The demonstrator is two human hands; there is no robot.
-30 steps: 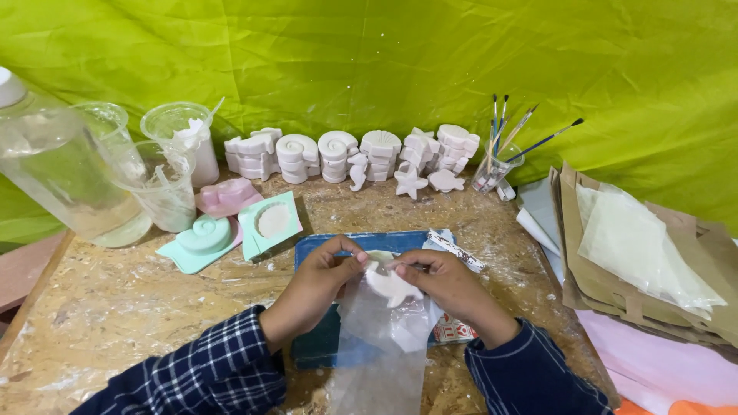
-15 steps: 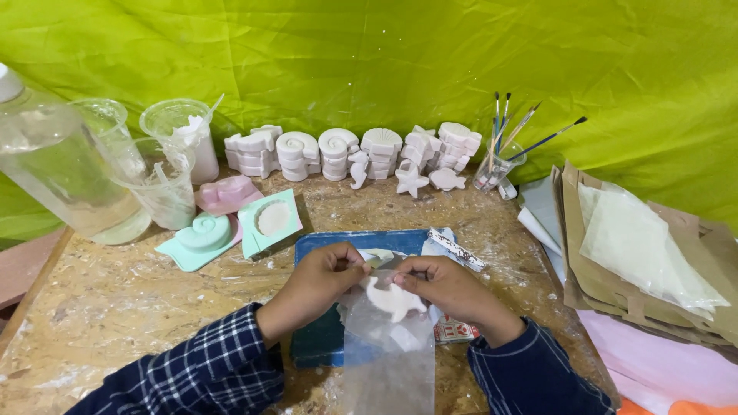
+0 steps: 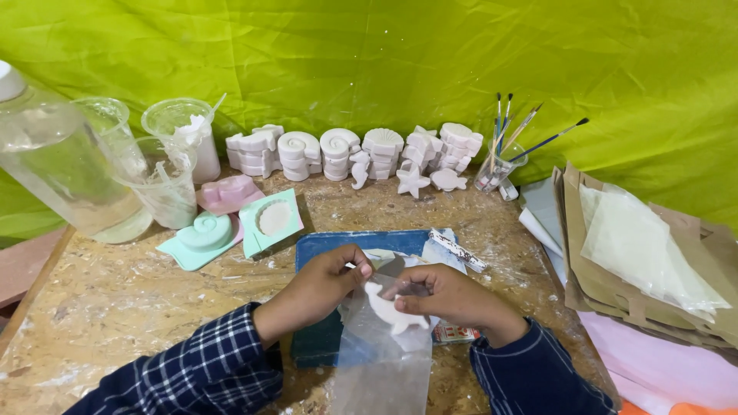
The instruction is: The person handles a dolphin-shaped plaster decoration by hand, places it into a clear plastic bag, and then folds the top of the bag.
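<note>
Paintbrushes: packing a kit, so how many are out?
4 paintbrushes, all standing bristles-up in the small clear glass at the table's back right; more may be hidden.

Slid further down into the clear plastic bag since a second ago: white dolphin-shaped plaster figure, earlier just at the bag's mouth. Lowered slightly toward the tabletop edge with it: right hand. Shifted a little right at the bag's open rim: left hand.
</note>
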